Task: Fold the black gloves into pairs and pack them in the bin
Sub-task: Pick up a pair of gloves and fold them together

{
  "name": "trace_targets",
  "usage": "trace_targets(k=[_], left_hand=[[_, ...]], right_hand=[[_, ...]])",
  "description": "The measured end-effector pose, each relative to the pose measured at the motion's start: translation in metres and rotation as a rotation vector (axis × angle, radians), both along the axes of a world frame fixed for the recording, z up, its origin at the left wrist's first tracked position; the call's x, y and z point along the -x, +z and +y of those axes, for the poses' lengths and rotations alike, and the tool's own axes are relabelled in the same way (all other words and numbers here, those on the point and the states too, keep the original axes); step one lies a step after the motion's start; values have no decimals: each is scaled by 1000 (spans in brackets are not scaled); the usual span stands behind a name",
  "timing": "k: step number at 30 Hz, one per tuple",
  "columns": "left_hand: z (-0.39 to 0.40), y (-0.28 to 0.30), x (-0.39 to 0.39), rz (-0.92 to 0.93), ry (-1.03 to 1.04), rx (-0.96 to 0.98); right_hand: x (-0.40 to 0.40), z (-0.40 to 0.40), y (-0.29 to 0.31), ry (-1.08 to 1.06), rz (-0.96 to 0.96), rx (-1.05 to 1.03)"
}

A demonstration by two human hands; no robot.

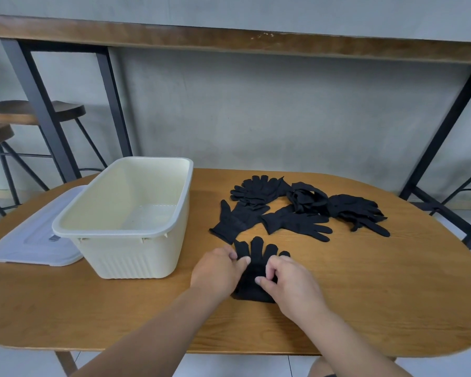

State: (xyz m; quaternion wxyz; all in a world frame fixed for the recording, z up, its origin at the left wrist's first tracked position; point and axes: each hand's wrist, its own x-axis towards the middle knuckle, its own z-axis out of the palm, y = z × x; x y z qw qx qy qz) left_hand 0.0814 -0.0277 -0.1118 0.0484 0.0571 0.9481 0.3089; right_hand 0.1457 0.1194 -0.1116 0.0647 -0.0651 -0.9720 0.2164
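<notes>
Both hands pinching one black glove (256, 270) flat on desk (365, 281): left grip (219, 268) on its left edge, right grip (288, 281) on right. Bin (125, 213) sitting left, loose gloves (297, 208) behind.

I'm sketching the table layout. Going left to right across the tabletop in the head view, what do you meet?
Clear lid → cream bin → left hand → glove being handled → right hand → rightmost loose glove of the pile.
</notes>
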Motion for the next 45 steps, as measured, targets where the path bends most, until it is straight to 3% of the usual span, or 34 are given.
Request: trace_targets(k=[7,11,13,16,19,23,26,29,33,37,41,45], left_hand=[[15,0,44,-163,274,-430],[16,-2,54,-227,199,-685],[15,-6,57,-147,104,-549],[13,-12,57,35,-9,-174],[11,-12,55,171,-69,4],[4,8,33,310,-209,-74],[-8,19,1,190,-451,-128],[-21,16,-18,85,-641,82],[-26,6,-22,234,-662,203],[-23,9,-28,346,-632,195],[-23,10,-32,269,-531,74],[-27,4,-32,207,-557,30]], right_hand=[[-1,-2,2,38,-10,-15],[1,0,3,51,-7,-10],[1,1,2,51,-6,-10],[2,2,1,48,-11,-15],[2,2,0,48,-14,-14],[5,3,1,41,-37,0],[8,7,3,29,-84,77],[13,10,3,9,-151,140],[13,12,3,5,-200,188],[-5,9,9,101,-8,98],[-27,10,7,325,-20,32],[-25,13,1,354,27,-82]])
